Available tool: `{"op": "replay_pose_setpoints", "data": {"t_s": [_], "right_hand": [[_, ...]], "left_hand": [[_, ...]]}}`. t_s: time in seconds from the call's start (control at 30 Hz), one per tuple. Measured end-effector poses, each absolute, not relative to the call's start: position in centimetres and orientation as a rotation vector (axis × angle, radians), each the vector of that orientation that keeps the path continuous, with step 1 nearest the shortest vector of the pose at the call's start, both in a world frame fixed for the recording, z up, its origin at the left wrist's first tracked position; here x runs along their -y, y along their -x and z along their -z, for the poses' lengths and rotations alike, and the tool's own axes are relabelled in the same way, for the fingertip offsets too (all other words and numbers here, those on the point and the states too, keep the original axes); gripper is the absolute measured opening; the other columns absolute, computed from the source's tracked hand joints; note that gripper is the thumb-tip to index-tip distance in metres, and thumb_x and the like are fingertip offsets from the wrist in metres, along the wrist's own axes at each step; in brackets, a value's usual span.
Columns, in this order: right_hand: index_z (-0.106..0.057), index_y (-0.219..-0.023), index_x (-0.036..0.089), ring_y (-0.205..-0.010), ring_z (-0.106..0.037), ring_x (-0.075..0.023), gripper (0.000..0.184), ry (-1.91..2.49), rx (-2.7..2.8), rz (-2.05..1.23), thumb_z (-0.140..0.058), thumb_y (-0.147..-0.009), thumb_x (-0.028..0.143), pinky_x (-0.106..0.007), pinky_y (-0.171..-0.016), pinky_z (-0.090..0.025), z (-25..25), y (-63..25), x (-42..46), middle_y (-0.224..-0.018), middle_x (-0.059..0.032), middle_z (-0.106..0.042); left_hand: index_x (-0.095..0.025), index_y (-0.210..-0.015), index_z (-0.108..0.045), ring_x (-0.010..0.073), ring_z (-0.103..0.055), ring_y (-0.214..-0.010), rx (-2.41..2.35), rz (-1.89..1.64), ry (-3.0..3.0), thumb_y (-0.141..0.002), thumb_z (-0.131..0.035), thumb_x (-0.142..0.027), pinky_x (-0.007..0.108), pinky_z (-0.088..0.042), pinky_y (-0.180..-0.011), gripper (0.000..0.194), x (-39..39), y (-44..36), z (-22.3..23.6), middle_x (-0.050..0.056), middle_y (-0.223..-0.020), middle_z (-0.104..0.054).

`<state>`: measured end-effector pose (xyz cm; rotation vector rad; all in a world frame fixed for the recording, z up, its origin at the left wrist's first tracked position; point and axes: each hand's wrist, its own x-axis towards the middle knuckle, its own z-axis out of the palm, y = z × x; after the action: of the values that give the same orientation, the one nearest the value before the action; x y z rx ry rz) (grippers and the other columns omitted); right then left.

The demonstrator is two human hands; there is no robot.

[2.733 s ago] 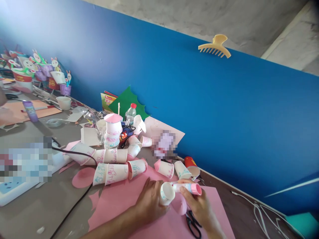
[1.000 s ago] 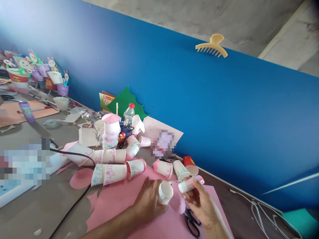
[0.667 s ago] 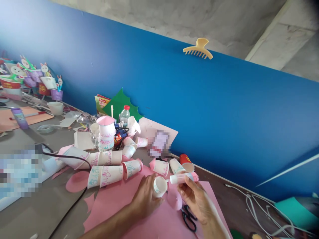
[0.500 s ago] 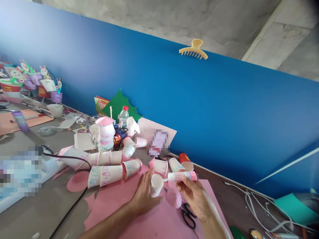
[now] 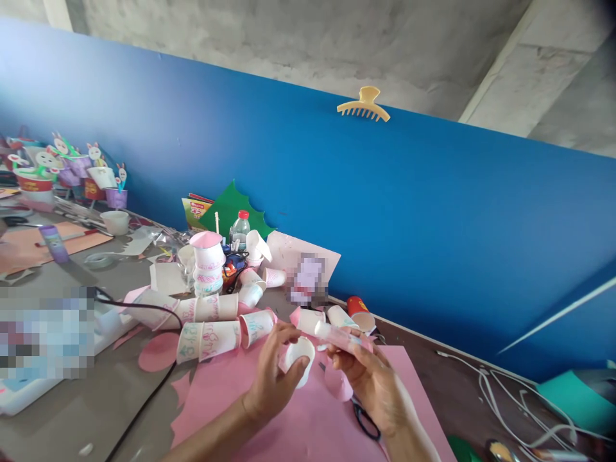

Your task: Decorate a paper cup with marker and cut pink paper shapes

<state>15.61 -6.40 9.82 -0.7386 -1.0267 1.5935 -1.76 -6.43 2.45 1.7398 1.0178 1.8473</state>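
My left hand (image 5: 272, 378) is wrapped round a small white paper cup (image 5: 298, 356), its open mouth turned up toward me. My right hand (image 5: 373, 382) pinches a pink and white glue stick (image 5: 337, 336) whose tip points left, just above the cup's rim. A round pink paper cutout (image 5: 335, 384) hangs under my right fingers. Both hands hover over a large pink paper sheet (image 5: 298, 423) on the grey table (image 5: 67, 404).
Several decorated paper cups (image 5: 212, 337) lie on their sides left of my hands, beside an upright stack (image 5: 208, 266). Black scissors (image 5: 364, 420) lie under my right wrist. A black cable (image 5: 139, 410) crosses the table. Also there: a water bottle (image 5: 239, 228), a red cup (image 5: 359, 310), white cables (image 5: 505, 410), a blue partition (image 5: 433, 224).
My left hand has lifted the cup off the pink sheet and tipped its mouth upward. The glue stick has come down and left, closer to the cup. The camera has tilted up.
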Motion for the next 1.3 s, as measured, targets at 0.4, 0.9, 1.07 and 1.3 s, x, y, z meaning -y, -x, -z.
{"op": "replay_pose_setpoints", "data": {"t_s": [0.4,0.9,1.07,1.3], "right_hand": [[-0.061,-0.103,0.020,-0.066,-0.062,-0.0156,0.047,0.967,1.237,-1.405,-0.082,-0.066,0.042,-0.030,-0.065,-0.050,-9.1,-12.9,8.7,-0.091,-0.0053,-0.069],[-0.057,-0.052,0.015,-0.019,-0.024,-0.0017,0.060,1.214,0.773,-2.068,-0.045,-0.087,0.062,-0.021,-0.033,-0.039,-6.7,-12.7,7.2,-0.036,0.0044,-0.047],[-0.062,-0.062,0.014,-0.024,-0.035,-0.0040,0.061,1.090,0.904,-1.969,-0.045,-0.083,0.069,-0.025,-0.040,-0.045,-7.2,-13.0,7.2,-0.047,0.0009,-0.057],[-0.061,-0.086,0.017,-0.046,-0.054,-0.0110,0.040,1.092,1.280,-1.413,-0.075,-0.071,0.051,-0.028,-0.056,-0.047,-7.8,-12.8,8.1,-0.061,0.0028,-0.062]], "left_hand": [[-0.012,-0.077,-0.062,0.0115,-0.055,-0.057,-0.412,-1.399,-0.979,-0.075,-0.071,-0.047,0.024,-0.042,-0.055,0.036,7.0,1.8,-5.8,0.001,-0.066,-0.059],[-0.010,-0.086,-0.069,0.0064,-0.043,-0.045,-0.523,-1.376,-1.032,-0.071,-0.072,-0.050,0.020,-0.030,-0.045,0.043,6.5,2.1,-5.1,0.001,-0.060,-0.058],[-0.010,-0.083,-0.067,0.0070,-0.044,-0.047,-0.541,-1.382,-1.031,-0.073,-0.071,-0.049,0.020,-0.031,-0.047,0.041,6.5,2.0,-5.2,0.000,-0.058,-0.057],[-0.012,-0.079,-0.066,0.0068,-0.043,-0.048,-0.585,-1.416,-1.000,-0.072,-0.071,-0.050,0.020,-0.033,-0.049,0.039,6.4,2.0,-5.2,-0.002,-0.056,-0.054]]}}
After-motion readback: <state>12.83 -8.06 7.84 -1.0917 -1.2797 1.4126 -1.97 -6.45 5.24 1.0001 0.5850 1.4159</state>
